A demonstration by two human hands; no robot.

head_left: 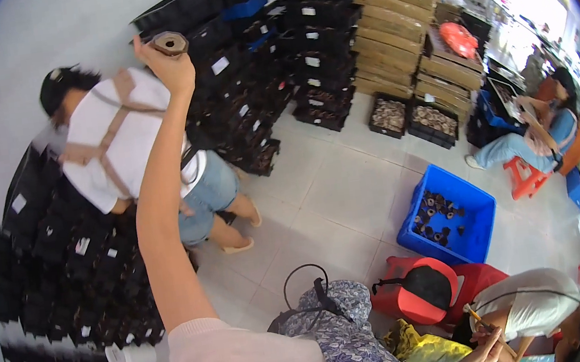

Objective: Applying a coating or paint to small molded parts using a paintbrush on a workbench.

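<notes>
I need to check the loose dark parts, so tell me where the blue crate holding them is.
In the head view, the blue crate stands on the pale tiled floor right of centre, just beyond the red seat.

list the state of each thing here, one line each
Left hand: held out, gripping
Octagonal piece: held, round hole showing
Blue bin: open, partly filled with dark pieces
Black crates: stacked
Black floor trays: open, filled
Red stool: upright, sat on
</notes>
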